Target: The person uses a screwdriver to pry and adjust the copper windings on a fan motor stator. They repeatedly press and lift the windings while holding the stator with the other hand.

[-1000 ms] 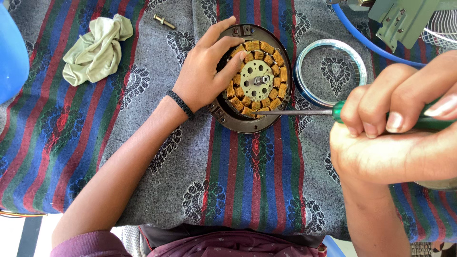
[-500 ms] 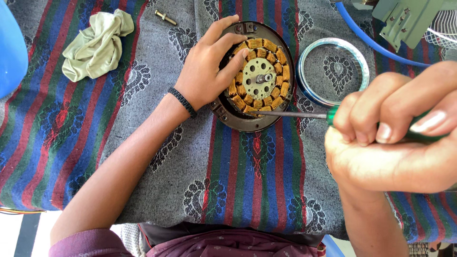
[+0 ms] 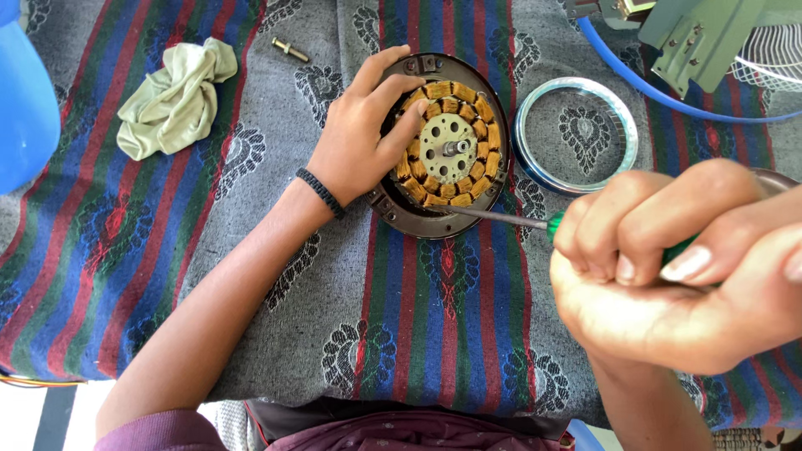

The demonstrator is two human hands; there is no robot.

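A round dark motor housing [image 3: 434, 224] with copper-wound coils [image 3: 489, 138] around a pale centre disc lies on a striped patterned cloth [image 3: 251, 250]. My left hand [image 3: 359, 142] rests flat on the housing's left side, fingers spread over the coils. My right hand [image 3: 677, 267], close to the camera, grips a green-handled screwdriver [image 3: 501, 217]. Its metal shaft points left, with the tip at the lower rim of the housing.
A shiny metal ring [image 3: 576, 134] lies right of the housing. A crumpled pale green rag [image 3: 175, 96] and a small bolt [image 3: 290, 50] sit at the upper left. A blue hose [image 3: 635, 83], a green metal part [image 3: 710, 33] and a white grille [image 3: 773, 54] are at the upper right.
My right hand with the screwdriver has dropped slightly and come closer to the camera. The left hand stays on the housing.
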